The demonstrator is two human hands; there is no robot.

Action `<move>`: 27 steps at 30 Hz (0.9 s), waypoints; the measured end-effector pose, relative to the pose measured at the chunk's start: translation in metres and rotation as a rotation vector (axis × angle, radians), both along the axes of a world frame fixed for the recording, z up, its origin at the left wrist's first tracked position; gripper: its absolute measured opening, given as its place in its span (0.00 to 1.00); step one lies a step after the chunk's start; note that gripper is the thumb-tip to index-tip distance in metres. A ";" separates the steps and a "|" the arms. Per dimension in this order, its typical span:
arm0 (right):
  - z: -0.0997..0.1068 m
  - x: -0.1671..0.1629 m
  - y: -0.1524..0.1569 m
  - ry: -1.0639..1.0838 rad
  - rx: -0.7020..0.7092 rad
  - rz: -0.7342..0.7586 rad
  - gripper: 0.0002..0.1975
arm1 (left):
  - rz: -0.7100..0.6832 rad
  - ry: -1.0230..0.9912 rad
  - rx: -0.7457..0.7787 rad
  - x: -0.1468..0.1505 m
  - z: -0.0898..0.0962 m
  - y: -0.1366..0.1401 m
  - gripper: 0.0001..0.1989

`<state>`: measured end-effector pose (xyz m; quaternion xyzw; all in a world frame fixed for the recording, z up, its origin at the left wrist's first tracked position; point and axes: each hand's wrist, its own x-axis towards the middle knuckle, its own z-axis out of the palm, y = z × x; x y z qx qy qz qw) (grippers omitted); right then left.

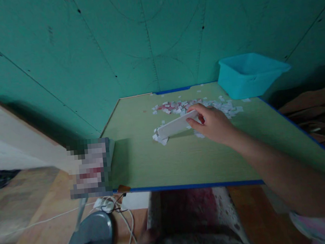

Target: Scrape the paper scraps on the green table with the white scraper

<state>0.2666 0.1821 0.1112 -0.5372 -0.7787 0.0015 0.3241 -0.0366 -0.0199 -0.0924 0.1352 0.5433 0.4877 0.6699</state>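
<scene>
My right hand (210,122) comes in from the right over the green tabletop, thumb and fingers closed on the near end of a long, flat white strip (177,125). The strip's exact kind does not show. At its far left end lies a small clump of white paper scraps (161,138). Behind the hand spreads a wide scatter of small white paper scraps (182,106), some with pink or red on them. Low in the view, by my lap, my left hand (146,240) is dark and only partly visible; its fingers are not clear.
A turquoise plastic bin (246,76) stands at the table's back right corner. The green table (189,165) has blue edging and meets a green wall (143,36). At the left edge is a blurred-out object (91,170); below are a round grey base (89,234) and white cables (128,223).
</scene>
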 end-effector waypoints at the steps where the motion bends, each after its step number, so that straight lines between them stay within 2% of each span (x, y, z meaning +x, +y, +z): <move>1: 0.002 0.001 -0.001 0.011 0.012 -0.004 0.14 | 0.012 0.026 0.003 0.001 -0.001 -0.001 0.22; 5: 0.005 0.001 -0.002 0.048 0.011 -0.052 0.15 | 0.025 0.086 -0.006 0.001 -0.003 0.006 0.28; 7: 0.004 0.000 -0.003 0.020 0.008 -0.029 0.14 | 0.012 0.095 -0.027 0.000 -0.002 0.011 0.33; 11: 0.004 0.001 -0.004 -0.031 0.000 0.022 0.12 | -0.005 0.091 -0.051 0.008 0.015 0.010 0.38; 15: 0.006 0.004 -0.004 0.017 -0.015 -0.053 0.13 | -0.011 -0.006 -0.047 0.030 0.048 -0.004 0.30; 18: 0.005 0.004 -0.002 -0.002 -0.003 -0.095 0.14 | 0.004 -0.048 -0.025 0.040 0.063 -0.006 0.29; 20: 0.006 0.004 -0.002 -0.043 0.013 -0.082 0.13 | 0.015 -0.047 -0.011 0.039 0.065 -0.003 0.25; 23: 0.011 0.008 -0.002 -0.065 -0.015 -0.062 0.11 | 0.016 -0.068 -0.021 0.034 0.064 0.001 0.13; 27: 0.016 0.013 -0.001 0.014 -0.030 -0.117 0.12 | 0.001 -0.149 -0.044 0.034 0.068 -0.002 0.13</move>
